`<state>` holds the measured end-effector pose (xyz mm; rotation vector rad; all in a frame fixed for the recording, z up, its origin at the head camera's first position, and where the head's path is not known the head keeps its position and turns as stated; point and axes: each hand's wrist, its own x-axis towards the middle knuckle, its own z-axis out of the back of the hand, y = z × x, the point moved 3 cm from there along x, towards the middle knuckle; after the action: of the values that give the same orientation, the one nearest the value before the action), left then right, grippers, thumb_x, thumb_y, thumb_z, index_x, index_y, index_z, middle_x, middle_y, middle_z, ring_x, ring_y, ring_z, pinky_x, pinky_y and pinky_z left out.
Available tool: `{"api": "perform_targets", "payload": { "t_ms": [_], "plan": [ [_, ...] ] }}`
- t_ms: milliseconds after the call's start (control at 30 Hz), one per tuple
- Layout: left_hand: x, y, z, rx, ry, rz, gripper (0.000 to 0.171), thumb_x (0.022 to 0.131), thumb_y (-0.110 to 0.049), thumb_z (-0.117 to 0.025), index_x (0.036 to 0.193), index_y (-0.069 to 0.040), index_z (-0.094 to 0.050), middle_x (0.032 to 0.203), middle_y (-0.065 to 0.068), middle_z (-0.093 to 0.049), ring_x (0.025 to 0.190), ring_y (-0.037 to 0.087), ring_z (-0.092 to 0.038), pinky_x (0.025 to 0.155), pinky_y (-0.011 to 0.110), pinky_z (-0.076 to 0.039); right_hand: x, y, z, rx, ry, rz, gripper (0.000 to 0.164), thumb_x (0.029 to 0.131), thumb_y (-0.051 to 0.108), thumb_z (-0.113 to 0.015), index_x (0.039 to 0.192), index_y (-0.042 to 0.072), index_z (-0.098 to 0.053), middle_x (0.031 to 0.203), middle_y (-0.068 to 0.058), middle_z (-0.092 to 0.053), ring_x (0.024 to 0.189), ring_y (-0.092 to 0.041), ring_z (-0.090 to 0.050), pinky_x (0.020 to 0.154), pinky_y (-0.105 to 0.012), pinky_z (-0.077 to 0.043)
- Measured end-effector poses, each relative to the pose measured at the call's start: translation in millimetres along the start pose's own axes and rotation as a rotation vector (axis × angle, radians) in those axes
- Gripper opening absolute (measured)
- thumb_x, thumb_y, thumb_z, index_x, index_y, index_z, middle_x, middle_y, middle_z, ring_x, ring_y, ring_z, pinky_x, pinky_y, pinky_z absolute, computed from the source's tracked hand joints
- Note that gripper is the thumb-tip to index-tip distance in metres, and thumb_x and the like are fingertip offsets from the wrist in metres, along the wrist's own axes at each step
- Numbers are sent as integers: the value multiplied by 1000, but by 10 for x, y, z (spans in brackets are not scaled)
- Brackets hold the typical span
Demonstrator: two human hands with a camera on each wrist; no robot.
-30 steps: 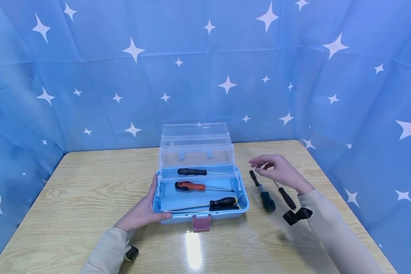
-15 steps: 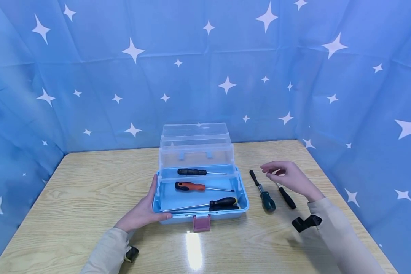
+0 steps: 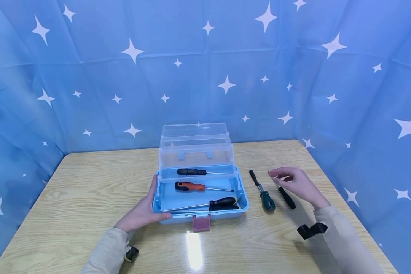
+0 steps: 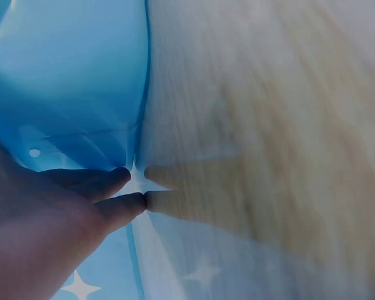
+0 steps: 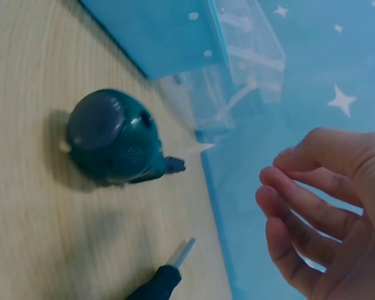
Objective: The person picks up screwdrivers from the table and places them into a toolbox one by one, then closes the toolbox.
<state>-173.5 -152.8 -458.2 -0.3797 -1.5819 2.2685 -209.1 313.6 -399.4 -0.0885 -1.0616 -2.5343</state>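
Observation:
My left hand [image 3: 142,213] rests on the front left corner of a light-blue toolbox [image 3: 188,217], its thumb along the front. In the left wrist view, straight fingers [image 4: 115,209] lie against the blue side wall. The clear lid [image 3: 196,152] stands raised. Lying inside are an orange-and-black screwdriver [image 3: 190,186], a black screwdriver [image 3: 191,172], a black-and-yellow screwdriver [image 3: 223,201] and another black-handled tool [image 3: 222,208]. My right hand [image 3: 296,184], fingers loosely bent, hovers by the shaft end of a black-handled screwdriver [image 3: 287,198]; the right wrist view shows nothing held.
A green-handled screwdriver [image 3: 268,201] with a black tip end lies on the wooden table [image 3: 99,190] between the toolbox and the right hand. A reddish latch [image 3: 201,223] hangs at the toolbox front. A blue starry curtain [image 3: 191,76] surrounds the table.
My right hand has moved right and toward me, lowering from near the green screwdriver's tip to the black-handled screwdriver's shaft. The left hand and toolbox have stayed put.

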Motion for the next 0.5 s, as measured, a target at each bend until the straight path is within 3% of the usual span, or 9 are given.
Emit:
{"api": "perform_targets", "payload": {
  "t_ms": [300, 500],
  "plan": [
    [-3, 12, 0, 3, -1, 10, 126, 78, -25, -83, 151, -35, 20, 160, 15, 2, 140, 45, -16, 108, 60, -20, -131, -163, -13, -11, -27, -53, 22, 91, 0, -63, 112, -4, -68, 104, -15, -68, 88, -11, -63, 74, -27, -54],
    [0, 16, 3, 14, -6, 13, 126, 78, -24, -82, 152, -29, 20, 160, 15, 2, 140, 45, -15, 107, 60, -21, -213, -288, -27, -3, -49, -98, 23, 92, 2, -64, 114, -4, -67, 106, -16, -68, 89, -9, -62, 73, -25, -53]
  ]
}}
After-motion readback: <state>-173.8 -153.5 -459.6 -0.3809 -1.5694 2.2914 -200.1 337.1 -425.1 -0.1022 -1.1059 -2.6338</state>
